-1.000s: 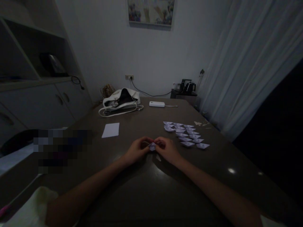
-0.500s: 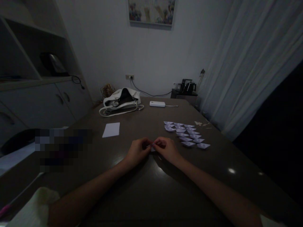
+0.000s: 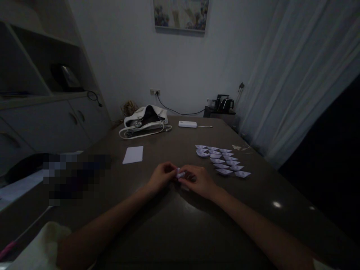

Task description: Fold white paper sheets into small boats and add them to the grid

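Observation:
Between my hands is a small folded piece of white paper (image 3: 180, 174), partly covered by fingers. My left hand (image 3: 163, 175) pinches its left side. On the right side my right hand (image 3: 198, 180) closes its thumb and fingers on the same paper. The exact shape of the fold is too small and dim to make out. To the right of my hands, several white paper boats (image 3: 221, 160) stand in slanting rows on the dark table (image 3: 180, 228). Farther left lies a stack of white paper sheets (image 3: 133, 155).
A white handbag (image 3: 146, 122) rests at the table's far left, and a white power bank (image 3: 188, 124) with a short cable lies at the far middle. Paper scraps (image 3: 240, 147) lie beyond the boats. A blurred patch (image 3: 78, 176) covers things at the left edge.
The folded paper shows more between my fingers now and has turned. My left fingers have shifted slightly up, and my right hand's grip has moved a little on the paper.

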### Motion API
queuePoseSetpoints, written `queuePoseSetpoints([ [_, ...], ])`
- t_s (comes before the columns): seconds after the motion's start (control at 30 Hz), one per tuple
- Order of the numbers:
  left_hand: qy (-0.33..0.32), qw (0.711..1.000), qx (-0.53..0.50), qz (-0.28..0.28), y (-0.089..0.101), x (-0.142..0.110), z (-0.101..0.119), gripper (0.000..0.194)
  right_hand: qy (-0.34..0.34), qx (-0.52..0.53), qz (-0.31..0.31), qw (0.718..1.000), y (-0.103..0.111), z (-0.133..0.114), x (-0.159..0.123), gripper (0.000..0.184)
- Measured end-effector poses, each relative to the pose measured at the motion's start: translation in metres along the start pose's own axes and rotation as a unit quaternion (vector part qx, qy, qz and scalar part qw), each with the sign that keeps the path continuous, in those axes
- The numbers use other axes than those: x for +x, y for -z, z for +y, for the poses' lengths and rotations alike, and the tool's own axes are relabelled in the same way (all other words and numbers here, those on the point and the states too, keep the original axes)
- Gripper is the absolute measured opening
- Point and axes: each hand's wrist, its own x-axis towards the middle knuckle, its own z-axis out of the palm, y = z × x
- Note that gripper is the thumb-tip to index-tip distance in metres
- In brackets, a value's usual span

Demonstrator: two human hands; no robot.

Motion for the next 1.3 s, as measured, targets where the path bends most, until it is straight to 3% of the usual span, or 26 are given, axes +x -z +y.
queuePoseSetpoints([
  [0.1,0.01,0.999,-0.044,-0.028,0.002,0.0,0.005,0.03,0.012,-0.033,0.011,0.999,0.002,0.002,0.0,0.008],
  [0.23,-0.007,0.993,-0.089,-0.073,0.002,-0.004,0.014,0.036,-0.005,-0.023,0.036,0.999,0.005,0.004,0.003,0.011],
  [0.43,-0.048,0.989,-0.037,-0.137,0.007,-0.005,0.018,0.04,-0.042,-0.007,0.078,0.996,0.01,0.001,0.004,0.012],
  [0.63,-0.036,0.992,-0.05,-0.113,0.008,-0.005,0.016,0.035,-0.049,0.016,0.078,0.996,0.01,-0.004,0.003,0.017],
  [0.87,0.03,0.994,-0.074,-0.07,0.006,-0.008,0.018,0.038,-0.051,0.039,0.087,0.994,0.007,-0.003,0.002,0.018],
  [1.13,0.016,0.992,-0.114,-0.042,0.004,-0.007,0.018,0.029,-0.053,0.093,0.12,0.987,0.001,0.0,0.002,0.015],
  [1.3,-0.01,0.994,-0.105,-0.037,0.004,-0.005,0.012,0.033,-0.077,0.072,0.101,0.989,0.002,0.001,0.003,0.021],
])
